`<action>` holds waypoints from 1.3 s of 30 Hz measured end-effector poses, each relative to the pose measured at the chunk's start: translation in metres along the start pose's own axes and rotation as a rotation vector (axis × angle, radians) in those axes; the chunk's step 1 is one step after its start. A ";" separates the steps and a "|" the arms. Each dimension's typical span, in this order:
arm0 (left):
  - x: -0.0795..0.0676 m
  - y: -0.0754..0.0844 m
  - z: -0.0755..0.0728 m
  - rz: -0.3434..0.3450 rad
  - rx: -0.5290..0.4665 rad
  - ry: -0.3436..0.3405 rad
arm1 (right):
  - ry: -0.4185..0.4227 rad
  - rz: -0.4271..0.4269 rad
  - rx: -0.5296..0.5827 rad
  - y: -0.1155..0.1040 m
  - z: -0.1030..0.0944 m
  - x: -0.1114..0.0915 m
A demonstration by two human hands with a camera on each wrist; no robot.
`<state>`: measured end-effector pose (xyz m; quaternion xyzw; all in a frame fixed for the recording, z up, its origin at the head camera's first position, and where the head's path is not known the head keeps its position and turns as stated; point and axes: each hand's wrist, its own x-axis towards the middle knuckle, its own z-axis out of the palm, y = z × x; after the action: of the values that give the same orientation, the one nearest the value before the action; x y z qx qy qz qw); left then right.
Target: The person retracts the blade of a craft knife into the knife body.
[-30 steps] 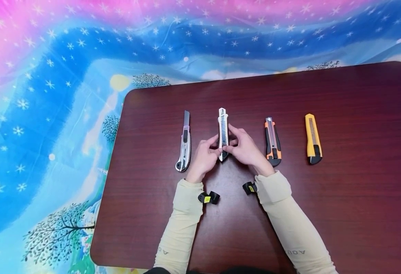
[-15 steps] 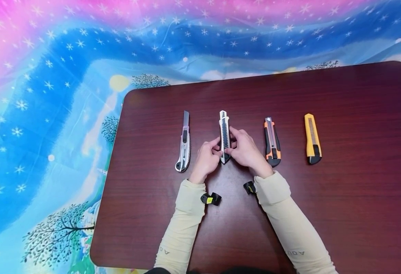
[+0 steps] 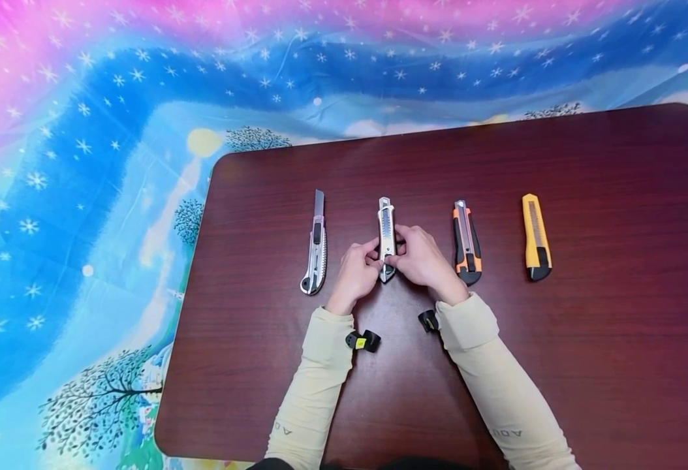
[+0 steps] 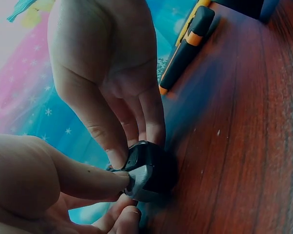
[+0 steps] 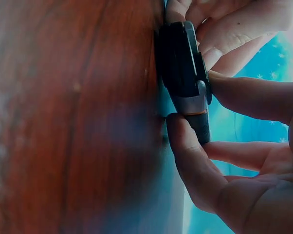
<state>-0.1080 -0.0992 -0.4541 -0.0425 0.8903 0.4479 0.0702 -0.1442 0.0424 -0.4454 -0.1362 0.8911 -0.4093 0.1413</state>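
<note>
A silver snap-off utility knife (image 3: 386, 225) with a dark tail end points away from me, near the middle of the table. My left hand (image 3: 356, 274) pinches its lower part from the left. From the other side my right hand (image 3: 425, 261) grips it, thumb over the tail end and fingers along the handle's right edge. In the left wrist view the knife's black and grey tail (image 4: 145, 170) sits between both hands. The right wrist view shows the black end of the knife (image 5: 178, 61) low over the tabletop, with a thumb against its upper side.
On the dark red wooden table (image 3: 532, 365), a silver utility knife with a long blade (image 3: 316, 245) lies left of my hands. An orange and black utility knife (image 3: 467, 241) and a yellow one (image 3: 536, 238) lie to the right. A patterned cloth (image 3: 115, 130) hangs behind.
Between my hands, the silver utility knife has shifted toward me and slightly right. The left hand has moved slightly right with it. The other knives lie where they were.
</note>
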 end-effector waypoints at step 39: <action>0.003 -0.005 0.000 -0.020 -0.068 -0.025 | -0.015 0.011 -0.158 -0.009 -0.005 -0.006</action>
<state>-0.1108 -0.1025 -0.4586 -0.0482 0.8730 0.4779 0.0846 -0.1389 0.0423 -0.4341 -0.1451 0.9202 -0.3360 0.1391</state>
